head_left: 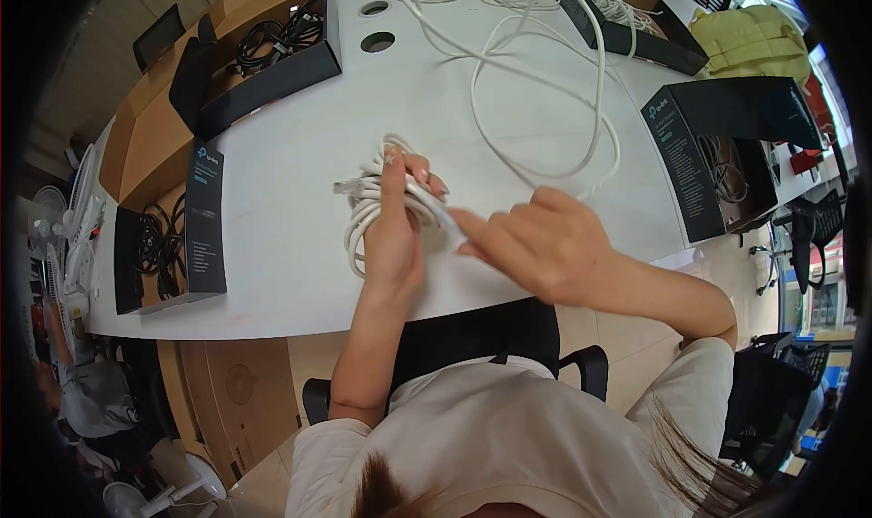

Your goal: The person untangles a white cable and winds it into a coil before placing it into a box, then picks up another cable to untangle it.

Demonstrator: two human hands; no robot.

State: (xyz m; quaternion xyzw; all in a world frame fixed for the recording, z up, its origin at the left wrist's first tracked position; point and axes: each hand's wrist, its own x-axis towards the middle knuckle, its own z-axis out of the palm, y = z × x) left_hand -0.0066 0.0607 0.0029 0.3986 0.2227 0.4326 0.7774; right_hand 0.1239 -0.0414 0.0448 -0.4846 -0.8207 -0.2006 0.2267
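Your left hand (392,236) grips a coiled white cable (361,217) over the bench (286,164); your right hand (549,250) pinches a white length (440,211) beside it, apparently mid-wrap. Another turn would call for a steady left grip. Black cables (163,246) fill the near-left box (206,223) and far-left box (272,87); pale cables (724,168) sit in the near-right box (677,159) and far-right box (668,50).

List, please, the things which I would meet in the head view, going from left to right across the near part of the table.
TP-Link box with black cables → left hand holding coiled white cable → right hand → second TP-Link box with a pale cable.
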